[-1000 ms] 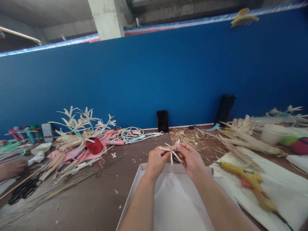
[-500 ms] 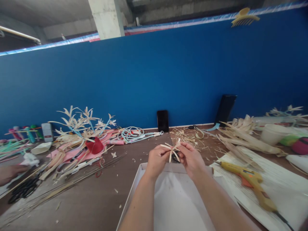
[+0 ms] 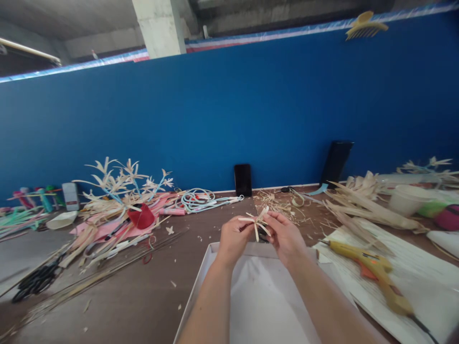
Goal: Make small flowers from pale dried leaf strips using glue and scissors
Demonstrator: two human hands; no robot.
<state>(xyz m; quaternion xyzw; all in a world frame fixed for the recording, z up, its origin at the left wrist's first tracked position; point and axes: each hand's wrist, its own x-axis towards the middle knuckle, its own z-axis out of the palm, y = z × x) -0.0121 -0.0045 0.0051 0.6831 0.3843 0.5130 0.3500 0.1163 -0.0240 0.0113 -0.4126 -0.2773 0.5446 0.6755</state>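
Observation:
A small pale flower of narrow husk-like strips is held between both hands, above the far edge of a white open box. My left hand pinches it from the left, thumb and fingers together. On the right side, my right hand grips one of its upper strips between thumb and forefinger. Several petals spread out between the fingertips, and one points down toward me. Part of a dark object shows behind the flower, too hidden to make out.
A yellow glue gun lies on papers at the right, near dried husks. A black phone leans on the blue partition. At left stand a red pot with pale flowers and black scissors.
The lower petals of the flower have shifted slightly between my fingers. Another person's hand at the far left, with a white item, has gone out of view.

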